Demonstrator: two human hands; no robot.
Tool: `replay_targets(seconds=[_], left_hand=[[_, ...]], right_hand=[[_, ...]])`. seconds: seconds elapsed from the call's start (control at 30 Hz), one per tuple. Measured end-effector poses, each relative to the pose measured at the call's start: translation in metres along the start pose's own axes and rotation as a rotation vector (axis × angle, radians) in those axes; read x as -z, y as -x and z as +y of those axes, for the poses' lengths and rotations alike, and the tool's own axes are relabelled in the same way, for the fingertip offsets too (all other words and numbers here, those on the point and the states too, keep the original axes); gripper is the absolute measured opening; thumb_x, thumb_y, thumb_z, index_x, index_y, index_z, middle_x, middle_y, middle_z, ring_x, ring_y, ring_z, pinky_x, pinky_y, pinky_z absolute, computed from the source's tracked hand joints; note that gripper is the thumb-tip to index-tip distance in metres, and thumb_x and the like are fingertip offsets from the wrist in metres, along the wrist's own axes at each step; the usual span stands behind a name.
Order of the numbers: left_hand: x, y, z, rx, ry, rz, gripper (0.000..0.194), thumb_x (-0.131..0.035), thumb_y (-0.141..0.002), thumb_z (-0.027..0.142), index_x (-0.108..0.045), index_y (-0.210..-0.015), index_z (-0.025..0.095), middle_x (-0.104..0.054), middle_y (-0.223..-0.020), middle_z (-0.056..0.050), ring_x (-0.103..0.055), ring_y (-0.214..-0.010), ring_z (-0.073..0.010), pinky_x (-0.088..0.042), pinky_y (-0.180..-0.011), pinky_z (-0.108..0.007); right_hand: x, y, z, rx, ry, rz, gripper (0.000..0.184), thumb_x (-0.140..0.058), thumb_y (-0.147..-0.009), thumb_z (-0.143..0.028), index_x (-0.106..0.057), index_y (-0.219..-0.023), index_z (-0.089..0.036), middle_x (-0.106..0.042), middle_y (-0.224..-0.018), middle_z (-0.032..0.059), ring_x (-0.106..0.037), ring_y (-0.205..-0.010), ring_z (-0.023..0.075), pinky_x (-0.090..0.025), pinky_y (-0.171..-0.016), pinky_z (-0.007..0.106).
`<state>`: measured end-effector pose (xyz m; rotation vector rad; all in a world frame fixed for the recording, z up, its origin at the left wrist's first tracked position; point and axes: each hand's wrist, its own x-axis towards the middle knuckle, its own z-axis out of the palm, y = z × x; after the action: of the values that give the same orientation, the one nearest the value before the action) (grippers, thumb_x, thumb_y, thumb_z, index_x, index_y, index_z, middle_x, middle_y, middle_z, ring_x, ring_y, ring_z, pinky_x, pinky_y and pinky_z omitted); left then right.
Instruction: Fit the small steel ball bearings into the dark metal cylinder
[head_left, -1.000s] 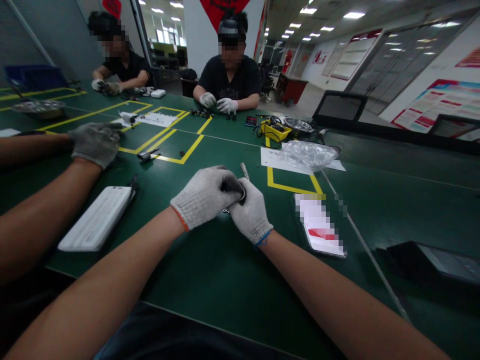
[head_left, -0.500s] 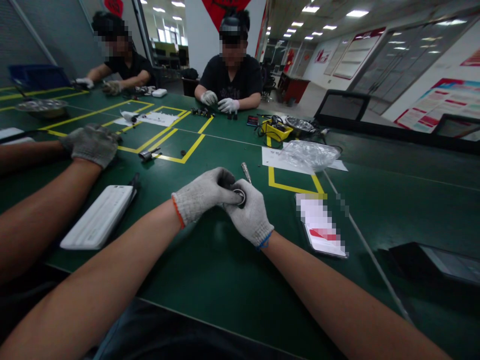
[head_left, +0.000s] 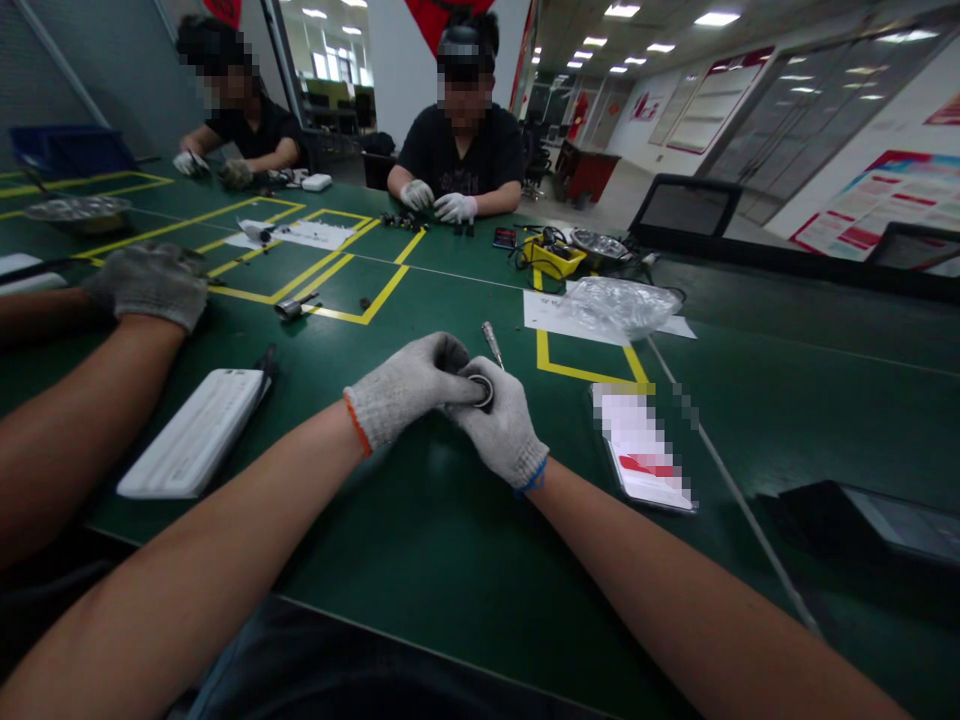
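My right hand [head_left: 504,428], in a white knit glove, is wrapped round a small dark round part with a shiny ring-shaped rim [head_left: 488,390]. The rim faces up; the fingers hide the rest. My left hand [head_left: 409,385], gloved too, is closed at the same part, a fingertip pressed at its opening. Whether anything small sits under that fingertip cannot be seen. Just beyond my right hand lies a slim screwdriver-like tool with a silvery handle [head_left: 490,336], partly covered by the glove.
A white power bank [head_left: 196,432] lies left, a lit phone [head_left: 645,450] right. Beyond are a plastic bag [head_left: 619,308] on paper, a yellow bin [head_left: 553,260] with cables and a metal cup-like part [head_left: 291,308]. A neighbour's gloved hands [head_left: 154,285] rest at left; two people sit opposite.
My left fingers have shifted off the top of the round part, baring its rim. Small rings seen below my hands earlier no longer show. The neighbour's gloved hands moved left.
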<state>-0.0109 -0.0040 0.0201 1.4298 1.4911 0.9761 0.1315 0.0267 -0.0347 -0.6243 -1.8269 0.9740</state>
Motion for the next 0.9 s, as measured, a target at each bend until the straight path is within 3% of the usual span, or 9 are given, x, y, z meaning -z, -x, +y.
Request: replay_targets(seconds=[0.2,0.37,0.5,0.7,0.9], left_hand=[[0.012,-0.004,-0.002,-0.090,0.005,-0.059,0.020,-0.067,-0.074,0.026,-0.064,-0.092,0.018,-0.069,-0.085,-0.001,-0.064,-0.076,-0.0167,-0.053,-0.070,-0.030],[0.027,-0.011,-0.012,-0.175,-0.498,-0.059,0.028,-0.061,-0.075,0.017,-0.073,-0.100,0.018,-0.075,-0.098,-0.005,-0.068,-0.089,-0.0201,-0.053,-0.083,-0.032],[0.026,-0.014,-0.021,-0.152,-0.756,-0.179,0.029,-0.069,-0.078,0.027,-0.076,-0.105,0.019,-0.077,-0.097,-0.006,-0.069,-0.086,-0.0217,-0.052,-0.078,-0.031],[0.023,-0.023,-0.033,-0.136,-0.783,-0.262,0.023,-0.072,-0.074,0.025,-0.076,-0.096,0.020,-0.078,-0.092,-0.003,-0.069,-0.080,-0.0195,-0.050,-0.072,-0.027],[0.022,-0.024,-0.032,-0.087,-0.788,-0.242,0.021,-0.071,-0.077,0.032,-0.076,-0.092,0.018,-0.077,-0.087,-0.004,-0.069,-0.081,-0.0202,-0.048,-0.071,-0.027]], right_hand=[[-0.001,0.001,-0.002,0.000,0.007,0.055,0.011,-0.064,-0.070,-0.026,-0.053,-0.073,-0.023,-0.056,-0.067,-0.0039,-0.049,-0.063,0.0152,-0.039,-0.058,0.029],[0.000,0.000,0.003,-0.018,0.036,0.141,0.012,-0.064,-0.071,-0.028,-0.053,-0.074,-0.023,-0.054,-0.067,-0.0036,-0.049,-0.065,0.0161,-0.041,-0.059,0.030],[-0.002,-0.003,0.009,-0.036,0.051,0.193,0.017,-0.065,-0.079,-0.036,-0.053,-0.078,-0.024,-0.056,-0.071,-0.0024,-0.053,-0.069,0.0176,-0.046,-0.064,0.032],[-0.005,-0.003,0.009,-0.067,0.008,0.207,0.024,-0.067,-0.085,-0.045,-0.054,-0.083,-0.024,-0.058,-0.072,-0.0030,-0.055,-0.069,0.0171,-0.048,-0.065,0.032],[-0.006,0.000,0.008,-0.022,0.088,0.174,0.027,-0.067,-0.087,-0.046,-0.054,-0.081,-0.025,-0.058,-0.071,-0.0031,-0.054,-0.068,0.0167,-0.047,-0.065,0.031]])
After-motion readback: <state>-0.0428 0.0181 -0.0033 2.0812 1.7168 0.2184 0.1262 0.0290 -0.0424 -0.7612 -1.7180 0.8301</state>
